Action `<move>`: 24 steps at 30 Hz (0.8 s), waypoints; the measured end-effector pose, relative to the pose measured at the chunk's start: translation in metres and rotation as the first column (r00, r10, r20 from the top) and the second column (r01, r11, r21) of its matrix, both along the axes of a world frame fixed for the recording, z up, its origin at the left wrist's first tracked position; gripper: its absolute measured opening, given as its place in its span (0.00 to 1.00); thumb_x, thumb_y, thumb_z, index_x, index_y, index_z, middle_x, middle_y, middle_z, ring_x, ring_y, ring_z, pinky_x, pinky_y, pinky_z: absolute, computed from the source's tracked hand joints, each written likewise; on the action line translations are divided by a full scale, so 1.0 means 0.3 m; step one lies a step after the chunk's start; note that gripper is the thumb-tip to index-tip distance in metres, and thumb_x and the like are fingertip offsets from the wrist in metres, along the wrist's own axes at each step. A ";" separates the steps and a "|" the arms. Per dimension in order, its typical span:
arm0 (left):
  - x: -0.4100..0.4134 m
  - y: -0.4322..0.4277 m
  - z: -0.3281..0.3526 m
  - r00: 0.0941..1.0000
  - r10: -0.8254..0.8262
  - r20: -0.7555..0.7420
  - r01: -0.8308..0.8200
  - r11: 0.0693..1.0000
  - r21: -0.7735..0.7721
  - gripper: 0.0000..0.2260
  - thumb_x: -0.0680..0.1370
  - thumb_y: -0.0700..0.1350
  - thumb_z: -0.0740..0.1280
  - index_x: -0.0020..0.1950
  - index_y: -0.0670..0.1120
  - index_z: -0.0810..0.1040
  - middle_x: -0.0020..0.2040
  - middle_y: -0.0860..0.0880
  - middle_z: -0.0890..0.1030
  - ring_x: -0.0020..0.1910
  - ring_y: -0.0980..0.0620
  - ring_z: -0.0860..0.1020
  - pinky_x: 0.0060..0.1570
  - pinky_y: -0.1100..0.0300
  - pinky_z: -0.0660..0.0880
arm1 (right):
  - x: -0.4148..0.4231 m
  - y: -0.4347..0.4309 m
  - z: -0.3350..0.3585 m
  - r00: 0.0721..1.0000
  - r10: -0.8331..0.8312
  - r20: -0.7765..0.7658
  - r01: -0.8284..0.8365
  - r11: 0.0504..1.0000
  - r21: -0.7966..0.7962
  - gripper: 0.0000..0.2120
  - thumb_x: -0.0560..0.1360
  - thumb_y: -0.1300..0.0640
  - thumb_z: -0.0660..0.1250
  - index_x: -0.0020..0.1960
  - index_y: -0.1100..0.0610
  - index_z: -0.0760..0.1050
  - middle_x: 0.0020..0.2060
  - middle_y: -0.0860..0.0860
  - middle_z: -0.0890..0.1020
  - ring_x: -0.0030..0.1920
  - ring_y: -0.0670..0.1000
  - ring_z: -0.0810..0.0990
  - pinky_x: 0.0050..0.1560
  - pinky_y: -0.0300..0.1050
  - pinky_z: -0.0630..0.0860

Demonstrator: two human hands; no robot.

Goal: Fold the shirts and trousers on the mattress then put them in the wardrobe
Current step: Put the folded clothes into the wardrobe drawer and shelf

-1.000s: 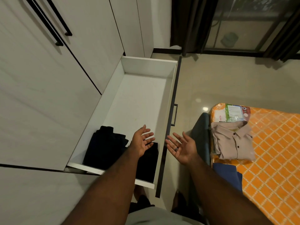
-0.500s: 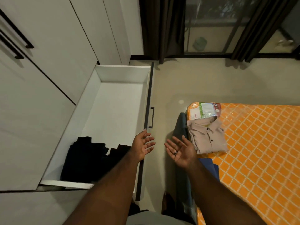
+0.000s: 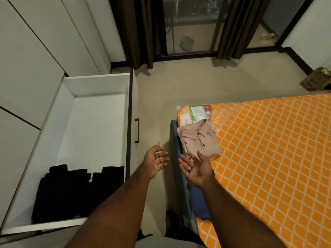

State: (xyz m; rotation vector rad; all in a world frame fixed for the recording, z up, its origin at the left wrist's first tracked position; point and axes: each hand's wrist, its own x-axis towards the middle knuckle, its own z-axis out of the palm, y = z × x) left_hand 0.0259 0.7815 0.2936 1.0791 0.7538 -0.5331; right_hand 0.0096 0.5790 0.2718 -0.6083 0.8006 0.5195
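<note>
Left hand: empty, fingers spread, palm turned inward, above the floor beside the drawer front.
Right hand: empty, fingers spread, ring on one finger, over the mattress edge.
Folded beige button-up shirt: on the orange quilted mattress, near its corner.
Folded blue garment: mattress edge, under the right forearm.
Folded black clothes: near end of the open white wardrobe drawer.

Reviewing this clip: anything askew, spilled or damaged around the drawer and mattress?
Nothing stands out: the dark clothes lie folded at the near end of the open drawer, and the beige shirt sits folded at the mattress corner. No spill or damage shows.
</note>
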 end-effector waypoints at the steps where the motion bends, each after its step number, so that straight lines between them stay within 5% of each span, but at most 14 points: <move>1: 0.000 -0.019 -0.005 1.000 -0.009 -0.009 0.009 1.000 0.008 0.21 0.81 0.58 0.63 0.65 0.44 0.77 0.61 0.41 0.81 0.60 0.39 0.80 0.63 0.45 0.74 | -0.007 -0.017 -0.012 1.000 -0.008 -0.009 0.008 1.000 -0.001 0.24 0.80 0.43 0.63 0.70 0.57 0.76 0.62 0.60 0.83 0.65 0.62 0.80 0.64 0.56 0.76; 6: -0.014 -0.112 -0.039 0.996 -0.065 -0.062 0.068 0.996 0.050 0.19 0.82 0.57 0.63 0.63 0.44 0.78 0.59 0.42 0.82 0.58 0.41 0.80 0.65 0.45 0.72 | -0.051 -0.107 -0.061 0.998 -0.048 -0.045 0.048 0.999 -0.011 0.25 0.80 0.41 0.64 0.69 0.57 0.76 0.61 0.60 0.83 0.64 0.61 0.81 0.68 0.55 0.74; 12: -0.043 -0.231 -0.092 0.975 -0.151 -0.162 0.166 0.982 0.086 0.13 0.81 0.57 0.64 0.53 0.47 0.79 0.49 0.47 0.82 0.47 0.46 0.80 0.48 0.54 0.73 | -0.123 -0.226 -0.150 0.987 -0.106 -0.118 0.100 0.993 -0.058 0.24 0.82 0.42 0.64 0.70 0.58 0.75 0.61 0.61 0.83 0.62 0.61 0.81 0.57 0.54 0.78; 19: -0.069 -0.341 -0.215 0.894 -0.304 -0.330 0.372 0.913 0.167 0.11 0.83 0.52 0.62 0.44 0.49 0.74 0.39 0.50 0.77 0.35 0.53 0.74 0.36 0.60 0.68 | -0.147 -0.321 -0.324 0.978 0.015 -0.207 -0.065 0.970 -0.233 0.16 0.83 0.47 0.64 0.62 0.58 0.76 0.56 0.59 0.81 0.59 0.62 0.80 0.61 0.56 0.75; 21: -0.073 -0.370 -0.253 0.871 -0.344 -0.351 0.430 0.880 0.203 0.12 0.84 0.49 0.61 0.41 0.49 0.72 0.36 0.50 0.73 0.32 0.54 0.69 0.32 0.61 0.64 | -0.139 -0.339 -0.389 0.973 0.094 -0.212 -0.182 0.877 -0.445 0.13 0.83 0.49 0.63 0.53 0.58 0.78 0.45 0.56 0.81 0.48 0.59 0.80 0.57 0.57 0.74; 23: -0.080 -0.395 -0.313 0.836 -0.385 -0.390 0.502 0.824 0.262 0.11 0.84 0.46 0.62 0.42 0.49 0.72 0.36 0.49 0.71 0.30 0.53 0.68 0.30 0.62 0.63 | -0.123 -0.365 -0.476 0.919 0.295 -0.263 -0.390 0.574 -0.720 0.16 0.81 0.48 0.63 0.39 0.56 0.76 0.33 0.53 0.76 0.36 0.56 0.75 0.47 0.56 0.71; 24: -0.080 -0.410 -0.329 0.822 -0.398 -0.407 0.529 0.798 0.289 0.08 0.83 0.46 0.63 0.44 0.47 0.73 0.37 0.46 0.73 0.30 0.52 0.70 0.30 0.61 0.65 | -0.119 -0.375 -0.506 0.897 0.314 -0.312 -0.432 0.463 -0.774 0.14 0.81 0.49 0.65 0.41 0.56 0.77 0.35 0.54 0.77 0.37 0.58 0.76 0.45 0.53 0.70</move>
